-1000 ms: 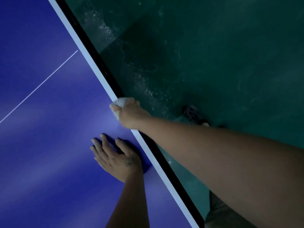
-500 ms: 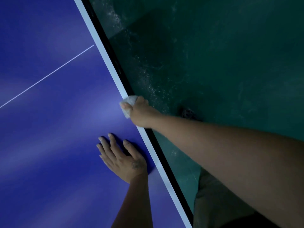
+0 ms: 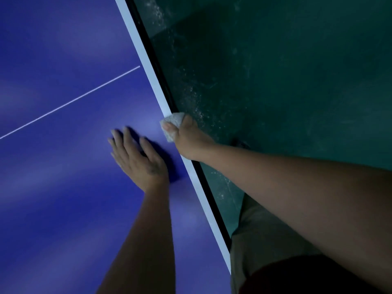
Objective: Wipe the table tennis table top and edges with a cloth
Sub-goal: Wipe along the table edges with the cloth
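The blue table tennis table point(image 3: 63, 187) fills the left of the view, with a white border stripe and black edge point(image 3: 152, 81) running diagonally. My right hand point(image 3: 188, 141) grips a small white cloth point(image 3: 172, 122) wrapped over that edge, thumb on top of the stripe. My left hand point(image 3: 135, 160) lies flat on the blue top just left of the cloth, fingers straight and slightly blurred.
A thin white centre line point(image 3: 70, 102) crosses the table top. To the right of the edge lies a dark green floor point(image 3: 286, 81) with pale dusty specks. My trouser leg point(image 3: 254, 240) stands close against the table's edge at the bottom.
My left hand has slid forward along the top and is now closer to the cloth. My right hand still grips the cloth on the edge; the view has shifted.
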